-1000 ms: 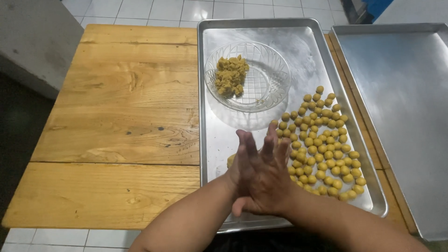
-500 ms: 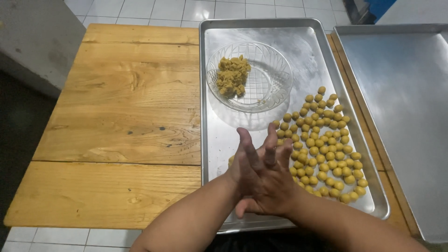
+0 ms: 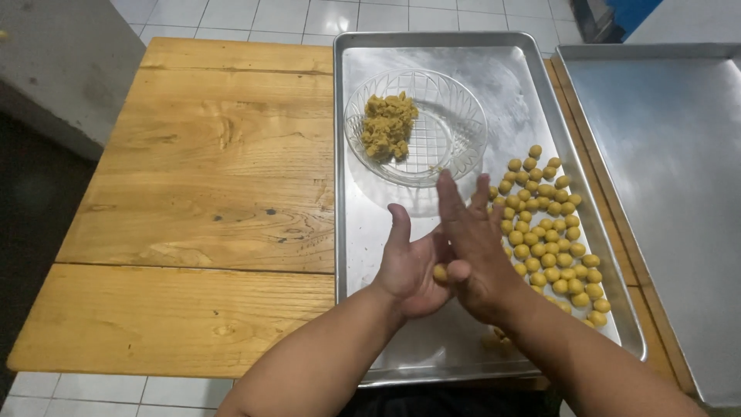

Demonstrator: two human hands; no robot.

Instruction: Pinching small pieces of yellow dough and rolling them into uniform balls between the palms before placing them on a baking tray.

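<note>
From the head view, we press our left hand [image 3: 413,266] and right hand [image 3: 475,247] together palm to palm over the near part of the metal tray [image 3: 370,154], with a small yellow dough ball [image 3: 440,272] clamped between them. Beyond our fingers a clear glass bowl [image 3: 455,127] with a lump of dough [image 3: 388,125] sits in the tray, and rows of rolled balls [image 3: 552,232] lie just right of our right hand. The tray rests on the wooden counter [image 3: 193,193], beside a second tray [image 3: 664,177] to the right.
</note>
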